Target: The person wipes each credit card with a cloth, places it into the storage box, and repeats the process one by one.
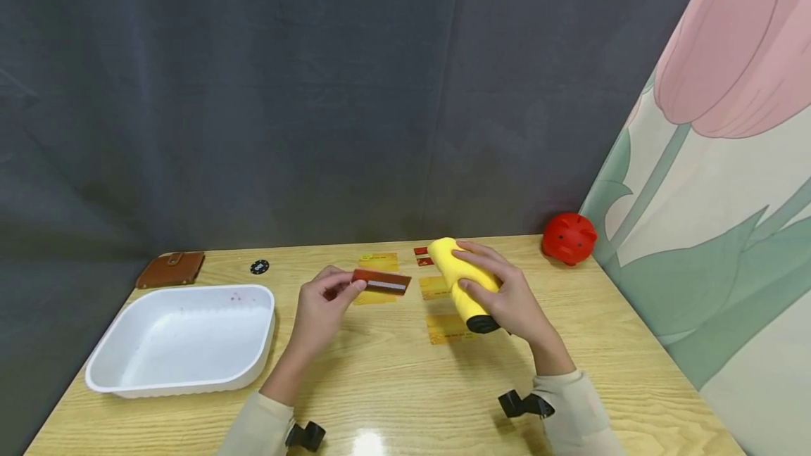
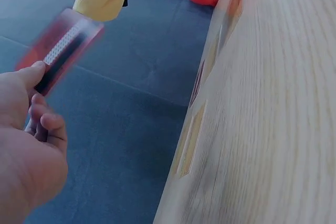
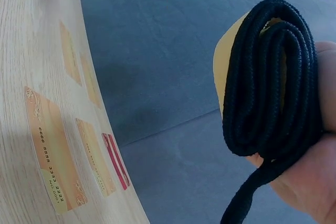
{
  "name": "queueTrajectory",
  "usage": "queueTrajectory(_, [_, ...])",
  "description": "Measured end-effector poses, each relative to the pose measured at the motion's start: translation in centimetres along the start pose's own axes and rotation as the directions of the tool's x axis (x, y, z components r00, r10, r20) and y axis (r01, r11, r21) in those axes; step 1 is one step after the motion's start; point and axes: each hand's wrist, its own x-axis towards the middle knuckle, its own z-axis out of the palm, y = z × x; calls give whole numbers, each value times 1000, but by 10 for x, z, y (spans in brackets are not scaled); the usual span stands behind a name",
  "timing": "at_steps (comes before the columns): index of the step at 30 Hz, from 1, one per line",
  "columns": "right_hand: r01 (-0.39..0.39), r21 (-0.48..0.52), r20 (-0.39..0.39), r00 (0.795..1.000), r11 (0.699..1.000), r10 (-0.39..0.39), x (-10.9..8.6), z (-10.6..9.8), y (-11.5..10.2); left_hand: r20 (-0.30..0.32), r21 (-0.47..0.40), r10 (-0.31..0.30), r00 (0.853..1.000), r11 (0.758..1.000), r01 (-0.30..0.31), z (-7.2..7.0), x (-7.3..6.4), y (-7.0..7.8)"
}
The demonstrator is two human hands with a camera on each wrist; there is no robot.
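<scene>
Over the middle of the table, my left hand (image 1: pixel 324 308) pinches a red bank card (image 1: pixel 388 283) by one end, thumb on top. Its dark magnetic stripe and pale signature strip face up. To the right, my right hand (image 1: pixel 510 294) grips a rolled yellow cloth (image 1: pixel 457 274) from above. The right wrist view shows the roll's end, with folded layers of black edging (image 3: pixel 273 77) and a black strip hanging down. Below the hands, several gold cards (image 3: pixel 52 150) lie flat on the table. A red-and-white striped card (image 3: pixel 115 161) lies behind them.
A white plastic tray (image 1: pixel 269 343) sits at the left. Behind it are a brown wallet (image 1: pixel 170 269) and a black poker chip (image 1: pixel 259 267). A red piggy bank (image 1: pixel 569 238) stands at the back right corner. Dark fabric (image 1: pixel 317 104) hangs along the table's back edge.
</scene>
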Motion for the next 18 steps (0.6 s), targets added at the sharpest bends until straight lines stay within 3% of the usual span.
queueTrajectory(6, [-2,-6,1,1000,1000,2,0,-1,0,-52,-24,-43,998,999,42,-2,2,-1])
queueTrajectory(14, [-11,-3,13,1000,1000,11,0,0,2,-3,-118,-88,996,989,87,-1,2,1])
queueTrajectory(18, [-16,10,19,1000,1000,15,0,0,1,40,-210,-48,998,976,56,0,2,1])
